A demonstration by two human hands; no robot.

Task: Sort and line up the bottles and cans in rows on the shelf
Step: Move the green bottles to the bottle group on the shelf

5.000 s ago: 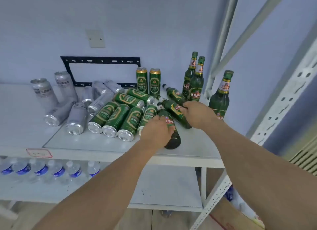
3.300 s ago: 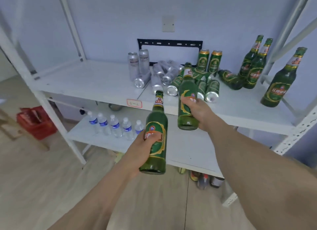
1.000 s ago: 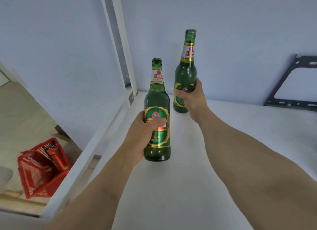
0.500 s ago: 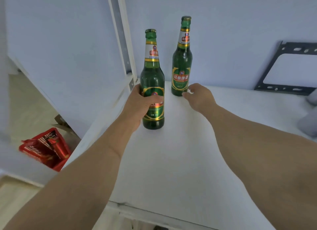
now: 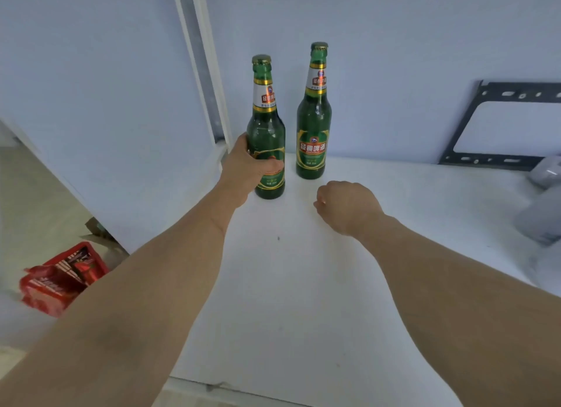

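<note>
Left hand (image 5: 247,170) grip holds front bottle (image 5: 267,139); right hand (image 5: 347,206) apparently loosely curled, holding nothing.

Pale blue wall (image 5: 409,42); white upright post (image 5: 200,57); black bracket (image 5: 501,127); red crate (image 5: 60,280) on beige floor (image 5: 27,212).

Left hand (image 5: 243,170) grips one upright green bottle (image 5: 266,139) beside another bottle (image 5: 313,118).

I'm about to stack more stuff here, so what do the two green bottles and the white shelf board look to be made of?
The two upright green bottles, one gripped by the left hand and one free, look like glossy glass: translucent, with sharp highlights. The caps look metal. The flat white shelf board is matte, probably painted metal or laminate; unclear.
</note>
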